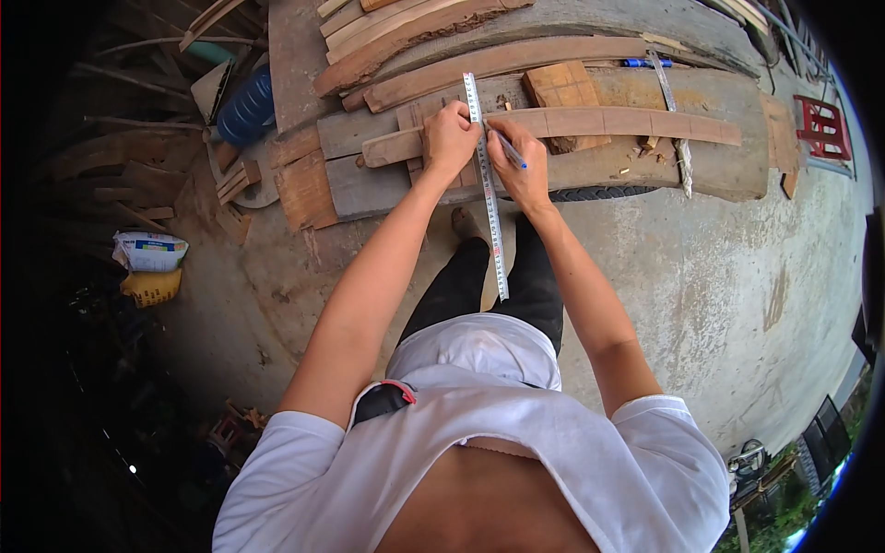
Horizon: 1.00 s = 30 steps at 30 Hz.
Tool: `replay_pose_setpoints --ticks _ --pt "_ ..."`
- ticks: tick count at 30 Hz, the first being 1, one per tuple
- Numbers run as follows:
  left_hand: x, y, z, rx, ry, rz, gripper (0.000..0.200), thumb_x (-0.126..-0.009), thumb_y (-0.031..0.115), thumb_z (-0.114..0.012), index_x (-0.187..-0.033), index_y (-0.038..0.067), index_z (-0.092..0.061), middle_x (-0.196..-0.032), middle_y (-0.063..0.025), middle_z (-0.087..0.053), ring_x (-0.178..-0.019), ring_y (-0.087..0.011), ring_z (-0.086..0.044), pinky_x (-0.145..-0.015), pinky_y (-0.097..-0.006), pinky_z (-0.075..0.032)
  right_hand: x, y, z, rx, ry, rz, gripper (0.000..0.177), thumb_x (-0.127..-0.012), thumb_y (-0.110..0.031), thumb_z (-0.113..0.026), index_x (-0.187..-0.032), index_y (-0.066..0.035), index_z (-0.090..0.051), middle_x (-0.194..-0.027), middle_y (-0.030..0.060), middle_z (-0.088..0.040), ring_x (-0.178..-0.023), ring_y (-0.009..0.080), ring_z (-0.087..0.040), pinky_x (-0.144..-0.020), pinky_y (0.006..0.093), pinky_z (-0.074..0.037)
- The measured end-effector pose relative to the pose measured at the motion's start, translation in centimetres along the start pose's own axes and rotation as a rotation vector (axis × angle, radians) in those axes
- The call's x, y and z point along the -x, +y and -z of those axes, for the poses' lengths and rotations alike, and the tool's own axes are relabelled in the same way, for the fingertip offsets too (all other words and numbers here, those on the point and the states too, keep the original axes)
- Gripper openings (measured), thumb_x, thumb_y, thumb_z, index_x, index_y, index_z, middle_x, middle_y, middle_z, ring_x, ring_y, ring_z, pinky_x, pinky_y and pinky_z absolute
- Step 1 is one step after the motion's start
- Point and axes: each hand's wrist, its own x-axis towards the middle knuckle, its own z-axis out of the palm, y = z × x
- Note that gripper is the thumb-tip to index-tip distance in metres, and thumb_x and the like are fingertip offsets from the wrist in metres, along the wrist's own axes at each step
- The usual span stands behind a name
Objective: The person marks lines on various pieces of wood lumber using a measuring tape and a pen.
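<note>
A narrow, slightly curved wooden strip (pixel 659 122) lies across the bench. Over it, almost at a right angle, runs a white measuring tape strip (pixel 495 230) with printed numbers, its near end hanging out past the bench edge toward my body. My left hand (pixel 450 140) is closed at the left edge of the tape strip, fingertips pressing it against the wood. Just to the right, my right hand (pixel 521 166) grips a blue pen (pixel 510 152); the fingers hide its tip, close to the tape and the wood. Faint lines cross the wooden strip on its right part.
A wood block (pixel 564 88) sits under the strip. Behind are more curved boards (pixel 498 63), a blue marker (pixel 647 64) and a metal ruler (pixel 662 81). On the left are a blue plastic jug (pixel 247 106) and sacks (pixel 150 267); a red chair (pixel 823 127) stands far right.
</note>
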Motion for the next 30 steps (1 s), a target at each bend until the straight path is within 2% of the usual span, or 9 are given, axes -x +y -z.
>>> replay_pose_setpoints --ticks 1,4,11,13,14,23,27,29,30 --pt "-0.1 0.1 -0.1 0.001 0.000 -0.005 0.017 -0.076 0.006 -0.071 -0.091 0.001 -0.067 -0.067 -0.0075 -0.071 -0.056 -0.0167 -0.069 -0.058 -0.0312 -0.055 0.3 0.1 0.2 0.018 -0.015 -0.002 0.022 -0.089 -0.012 -0.062 -0.106 0.001 -0.069 -0.090 0.0195 -0.068 -0.079 0.0308 -0.069 -0.072 0.0352 -0.053" --pt "-0.1 -0.1 -0.1 -0.016 0.000 0.003 0.017 -0.076 0.006 -0.071 -0.092 0.001 -0.067 -0.066 -0.0074 -0.070 -0.056 -0.0166 -0.069 -0.058 -0.0312 -0.055 2.1 -0.1 0.7 0.031 -0.016 0.017 0.022 -0.089 -0.012 -0.062 -0.105 0.001 -0.069 -0.089 0.0197 -0.068 -0.078 0.0320 -0.069 -0.072 0.0357 -0.053" --pt "0.2 -0.5 -0.2 -0.022 0.000 -0.012 0.016 -0.076 0.006 -0.071 -0.091 0.002 -0.067 -0.067 -0.0076 -0.071 -0.056 -0.0163 -0.069 -0.058 -0.0308 -0.055 0.0 0.3 -0.4 0.009 0.036 0.042 0.022 -0.089 -0.012 -0.062 -0.106 0.001 -0.068 -0.090 0.0200 -0.068 -0.080 0.0321 -0.068 -0.073 0.0362 -0.053" --pt "-0.2 -0.2 -0.2 -0.010 0.001 -0.010 0.015 -0.076 0.006 -0.071 -0.090 0.002 -0.067 -0.068 -0.0077 -0.071 -0.056 -0.0164 -0.069 -0.059 -0.0309 -0.055 0.9 0.4 0.1 0.023 -0.001 0.042 0.022 -0.090 -0.012 -0.062 -0.106 0.001 -0.068 -0.091 0.0201 -0.068 -0.080 0.0325 -0.069 -0.073 0.0362 -0.053" --pt "-0.1 -0.2 -0.2 -0.009 -0.003 0.006 0.015 -0.076 0.006 -0.071 -0.090 0.002 -0.067 -0.068 -0.0076 -0.071 -0.056 -0.0165 -0.069 -0.059 -0.0310 -0.055 1.7 0.3 0.2 -0.013 0.000 0.018 0.020 -0.087 -0.012 -0.062 -0.102 -0.001 -0.068 -0.088 0.0212 -0.066 -0.081 0.0394 -0.065 -0.072 0.0433 -0.052" --pt "-0.1 -0.5 -0.2 -0.017 0.003 -0.012 0.015 -0.076 0.006 -0.071 -0.090 0.001 -0.067 -0.067 -0.0072 -0.071 -0.056 -0.0161 -0.069 -0.058 -0.0305 -0.055 0.6 -0.3 -0.3 -0.009 0.033 -0.003 0.020 -0.087 -0.013 -0.061 -0.101 -0.001 -0.068 -0.090 0.0210 -0.067 -0.082 0.0390 -0.066 -0.073 0.0426 -0.052" --pt "-0.1 -0.5 -0.4 -0.001 -0.005 0.017 0.016 -0.076 0.006 -0.071 -0.091 0.001 -0.066 -0.067 -0.0069 -0.071 -0.056 -0.0156 -0.069 -0.058 -0.0304 -0.055 3.6 -0.2 1.4 -0.009 -0.009 -0.005 0.021 -0.087 -0.014 -0.060 -0.100 0.000 -0.069 -0.090 0.0218 -0.068 -0.082 0.0389 -0.067 -0.073 0.0415 -0.053" --pt "0.1 -0.5 -0.3 0.003 -0.009 0.023 0.016 -0.077 0.006 -0.071 -0.091 0.001 -0.066 -0.067 -0.0071 -0.071 -0.056 -0.0155 -0.069 -0.058 -0.0302 -0.055 5.3 0.5 2.3 0.088 -0.102 -0.174 0.022 -0.086 -0.013 -0.061 -0.099 0.002 -0.070 -0.088 0.0222 -0.069 -0.081 0.0383 -0.068 -0.074 0.0405 -0.054" --pt "0.0 -0.4 -0.3 0.004 -0.016 0.028 0.015 -0.077 0.005 -0.071 -0.091 0.001 -0.066 -0.067 -0.0073 -0.071 -0.056 -0.0154 -0.069 -0.058 -0.0299 -0.055 5.8 0.2 2.7 0.066 -0.038 -0.188 0.022 -0.086 -0.013 -0.062 -0.098 0.002 -0.071 -0.087 0.0212 -0.070 -0.078 0.0353 -0.070 -0.073 0.0383 -0.054"
